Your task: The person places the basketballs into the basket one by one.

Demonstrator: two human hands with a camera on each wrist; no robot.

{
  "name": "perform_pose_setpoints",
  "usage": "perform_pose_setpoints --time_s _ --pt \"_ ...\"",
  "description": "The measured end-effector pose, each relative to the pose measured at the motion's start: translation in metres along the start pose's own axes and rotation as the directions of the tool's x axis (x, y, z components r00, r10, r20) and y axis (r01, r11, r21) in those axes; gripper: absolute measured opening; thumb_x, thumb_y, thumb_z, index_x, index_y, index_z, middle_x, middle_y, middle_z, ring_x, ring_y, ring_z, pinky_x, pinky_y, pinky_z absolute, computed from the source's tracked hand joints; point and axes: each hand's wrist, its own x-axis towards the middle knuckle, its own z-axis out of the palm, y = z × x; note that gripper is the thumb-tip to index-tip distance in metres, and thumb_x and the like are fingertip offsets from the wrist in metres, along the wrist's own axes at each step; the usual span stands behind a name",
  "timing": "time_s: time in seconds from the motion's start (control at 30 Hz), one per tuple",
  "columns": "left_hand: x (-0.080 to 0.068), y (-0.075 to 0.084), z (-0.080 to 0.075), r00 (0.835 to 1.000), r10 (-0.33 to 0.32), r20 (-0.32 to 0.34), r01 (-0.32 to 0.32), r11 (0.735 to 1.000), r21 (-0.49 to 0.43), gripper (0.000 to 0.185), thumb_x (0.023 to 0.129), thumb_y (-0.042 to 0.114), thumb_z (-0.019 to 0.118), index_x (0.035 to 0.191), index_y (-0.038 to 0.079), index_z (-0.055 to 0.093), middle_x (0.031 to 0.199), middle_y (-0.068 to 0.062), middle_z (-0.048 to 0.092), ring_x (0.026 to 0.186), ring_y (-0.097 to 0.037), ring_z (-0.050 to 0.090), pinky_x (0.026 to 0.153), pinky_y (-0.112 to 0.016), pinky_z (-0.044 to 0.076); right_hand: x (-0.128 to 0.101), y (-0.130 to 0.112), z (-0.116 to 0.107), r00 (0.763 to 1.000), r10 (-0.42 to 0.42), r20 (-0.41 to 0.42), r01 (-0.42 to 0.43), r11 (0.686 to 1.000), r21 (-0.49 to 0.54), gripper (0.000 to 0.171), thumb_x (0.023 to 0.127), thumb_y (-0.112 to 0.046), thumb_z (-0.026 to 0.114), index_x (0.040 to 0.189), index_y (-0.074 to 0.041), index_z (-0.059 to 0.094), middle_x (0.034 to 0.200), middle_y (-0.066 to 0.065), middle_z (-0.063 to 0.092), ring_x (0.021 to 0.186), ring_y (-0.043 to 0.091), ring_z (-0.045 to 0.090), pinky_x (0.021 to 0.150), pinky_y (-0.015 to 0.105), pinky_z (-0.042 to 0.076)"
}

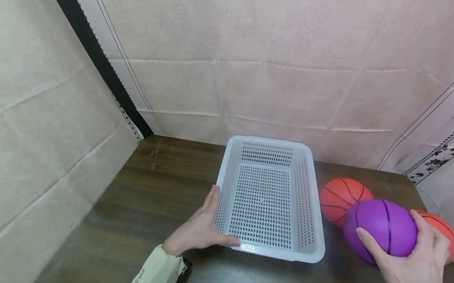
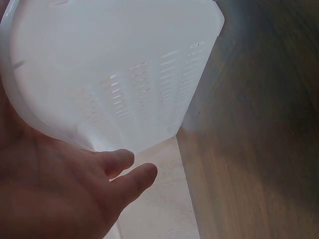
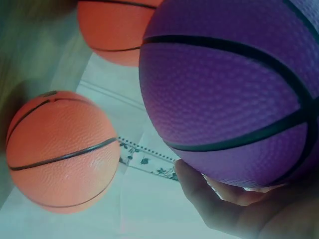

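Note:
A white perforated plastic basket (image 1: 271,196) (image 2: 124,64) stands in the middle of a dark wooden table (image 1: 151,198). My left hand (image 1: 206,224) (image 2: 127,172) rests against its near left corner, fingers straight along the left wall and thumb along the front rim. My right hand (image 1: 412,264) (image 3: 234,209) grips a purple ball (image 1: 383,227) (image 3: 234,89) with spread fingers, just right of the basket and lifted slightly. One orange ball (image 1: 342,200) (image 3: 60,149) lies on the table between the basket and the purple ball. A second orange ball (image 1: 444,230) (image 3: 114,30) is partly hidden behind my right hand.
Pale pink patterned cloth (image 1: 258,71) covers the wall behind the table and the right side. A beige panel (image 1: 26,140) runs along the table's left edge. Bare wood shows left of the basket and along the front.

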Motion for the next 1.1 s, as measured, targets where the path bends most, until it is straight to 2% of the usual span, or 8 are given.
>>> perform_pose_setpoints --time_s 0.23,0.5,0.7,0.9,1.1 --pt "-0.001 0.001 -0.001 1.000 0.022 -0.012 -0.023 1.000 -0.011 0.142 0.053 0.065 0.081 0.150 0.020 -0.013 0.155 0.003 -0.016 0.141 -0.023 0.007 0.106 -0.054 0.025 -0.002 -0.016 0.007 0.998 -0.050 -0.031 0.051 0.998 0.040 0.108 0.061 -0.043 0.087 0.149 -0.033 0.024 0.147 0.011 0.021 0.120 0.042 0.032 0.081 0.069 0.035" --pt "0.000 -0.001 0.000 1.000 0.023 -0.014 -0.023 0.999 0.028 0.142 0.052 0.069 0.079 0.151 0.019 -0.012 0.156 0.001 -0.012 0.141 -0.022 0.006 0.107 -0.054 0.023 -0.006 -0.029 0.014 0.989 -0.145 -0.038 0.147 0.986 0.074 0.107 0.059 -0.039 0.089 0.148 -0.032 0.029 0.145 0.007 0.024 0.125 0.033 0.029 0.080 0.068 0.036" --pt "-0.001 0.001 0.000 0.999 0.021 -0.028 -0.020 0.998 0.060 0.143 0.052 0.071 0.077 0.151 0.015 -0.009 0.157 -0.004 -0.008 0.141 -0.021 0.003 0.107 -0.055 0.020 -0.010 -0.038 0.021 0.975 -0.220 -0.036 0.222 0.969 0.110 0.107 0.057 -0.036 0.091 0.146 -0.032 0.032 0.145 0.002 0.026 0.119 0.034 0.036 0.080 0.066 0.038" --pt "-0.001 0.002 0.000 1.000 0.010 -0.023 -0.008 0.997 0.081 0.143 0.052 0.072 0.076 0.151 0.014 -0.009 0.157 -0.002 -0.009 0.142 -0.023 0.003 0.108 -0.056 0.018 -0.013 -0.045 0.028 0.962 -0.273 -0.019 0.273 0.952 0.139 0.107 0.054 -0.033 0.092 0.145 -0.033 0.035 0.144 0.004 0.027 0.114 0.037 0.040 0.080 0.066 0.039" --pt "0.000 0.002 0.000 1.000 0.005 -0.028 -0.003 0.996 0.084 0.143 0.051 0.073 0.076 0.151 0.015 -0.009 0.157 -0.003 -0.007 0.142 -0.024 0.003 0.107 -0.059 0.016 -0.016 -0.057 0.035 0.934 -0.357 -0.010 0.353 0.918 0.182 0.108 0.053 -0.032 0.093 0.144 -0.036 0.036 0.142 0.006 0.029 0.116 0.036 0.039 0.078 0.068 0.041"
